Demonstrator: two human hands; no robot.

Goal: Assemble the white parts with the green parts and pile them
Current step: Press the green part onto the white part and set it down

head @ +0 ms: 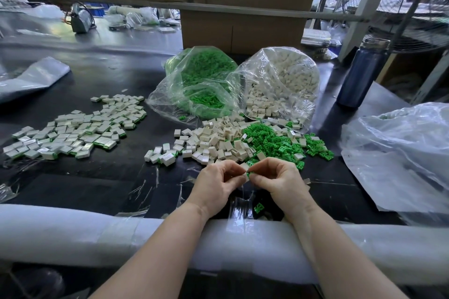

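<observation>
Mid-assembly: left hand point(218, 183) pinches a white part point(245, 167), right hand point(274, 178) pinches a green part point(250, 172) against it, above the table's near edge; next, press home, pile left.

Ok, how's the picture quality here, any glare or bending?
Head view: wide-angle bending curves the foam edge and the rail; glare on the clear bags and tape; daylight blows out the top right; hands and parts stay sharp.

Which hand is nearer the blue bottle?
Right. The right hand is below-left of the blue bottle, across the green parts; the left hand is farther left.
</observation>
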